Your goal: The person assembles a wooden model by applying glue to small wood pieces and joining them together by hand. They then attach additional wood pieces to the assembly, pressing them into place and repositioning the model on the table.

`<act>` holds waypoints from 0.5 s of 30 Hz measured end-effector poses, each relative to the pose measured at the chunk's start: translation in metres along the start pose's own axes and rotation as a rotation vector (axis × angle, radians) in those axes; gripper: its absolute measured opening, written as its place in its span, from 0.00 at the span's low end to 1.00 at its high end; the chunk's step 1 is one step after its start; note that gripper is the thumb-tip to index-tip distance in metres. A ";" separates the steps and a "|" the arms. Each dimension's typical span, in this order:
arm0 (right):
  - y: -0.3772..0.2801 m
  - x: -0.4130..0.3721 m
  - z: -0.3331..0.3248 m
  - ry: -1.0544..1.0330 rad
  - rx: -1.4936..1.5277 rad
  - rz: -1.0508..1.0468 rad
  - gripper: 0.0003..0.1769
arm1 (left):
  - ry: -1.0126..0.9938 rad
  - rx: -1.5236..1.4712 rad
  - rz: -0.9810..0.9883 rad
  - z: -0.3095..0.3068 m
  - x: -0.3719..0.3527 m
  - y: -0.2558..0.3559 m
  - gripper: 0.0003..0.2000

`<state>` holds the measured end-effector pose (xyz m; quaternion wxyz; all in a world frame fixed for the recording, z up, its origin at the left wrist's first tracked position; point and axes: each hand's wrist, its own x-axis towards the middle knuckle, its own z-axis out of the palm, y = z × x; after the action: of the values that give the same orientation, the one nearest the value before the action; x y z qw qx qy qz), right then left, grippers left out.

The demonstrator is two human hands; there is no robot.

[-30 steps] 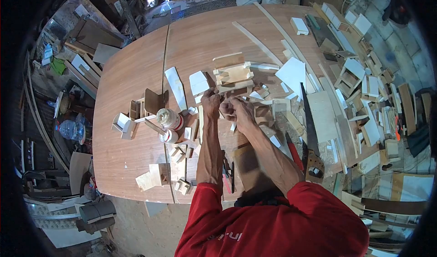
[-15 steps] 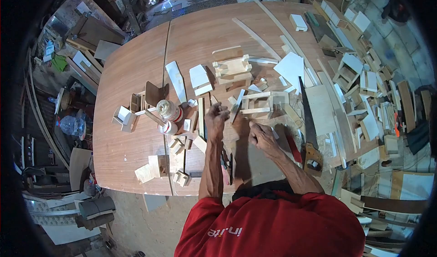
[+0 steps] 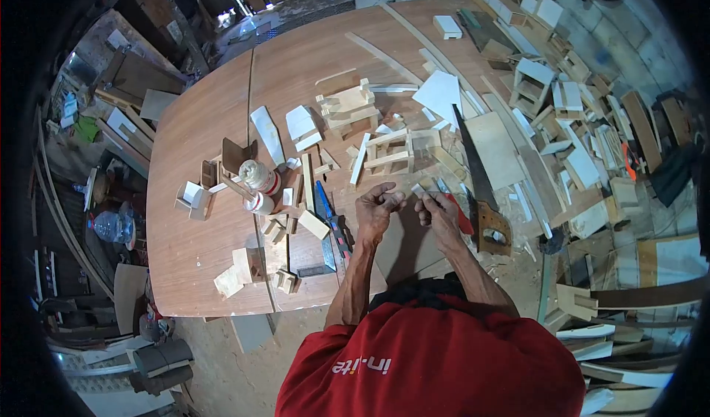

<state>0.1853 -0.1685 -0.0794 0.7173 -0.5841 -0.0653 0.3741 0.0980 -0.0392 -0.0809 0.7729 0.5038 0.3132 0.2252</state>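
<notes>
My left hand is over the near edge of the table, thumb and fingers pinched together. Across a narrow gap, my right hand is closed too, its fingertips facing the left ones. I cannot tell what small thing, if any, either pinch holds. A small pale wood piece shows right by the right fingertips. Beyond the hands lie a small open wooden frame and a narrow white strip. Left of my left forearm is a red-and-black handled tool, and close to it a blue tool.
A handsaw lies right of my right hand, beside a red object. A jar and a small white pot with a stick stand left. Wooden assemblies and offcuts cover the table's middle; more wood is heaped at right.
My left hand has moved right and nearer my body, away from the white strip. My right hand has shifted right, and both now face each other. The view has shifted a little.
</notes>
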 end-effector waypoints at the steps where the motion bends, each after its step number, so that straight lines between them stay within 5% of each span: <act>1: 0.000 -0.004 -0.004 0.021 0.031 -0.016 0.10 | -0.007 -0.017 0.000 0.006 -0.002 0.003 0.16; 15: -0.006 -0.035 -0.040 0.199 0.143 -0.040 0.11 | -0.193 -0.120 -0.034 0.048 -0.026 -0.020 0.26</act>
<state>0.1848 -0.2221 -0.0742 0.7674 -0.5644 0.0213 0.3036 0.1141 -0.0949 -0.0783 0.8320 0.4704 0.2318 0.1809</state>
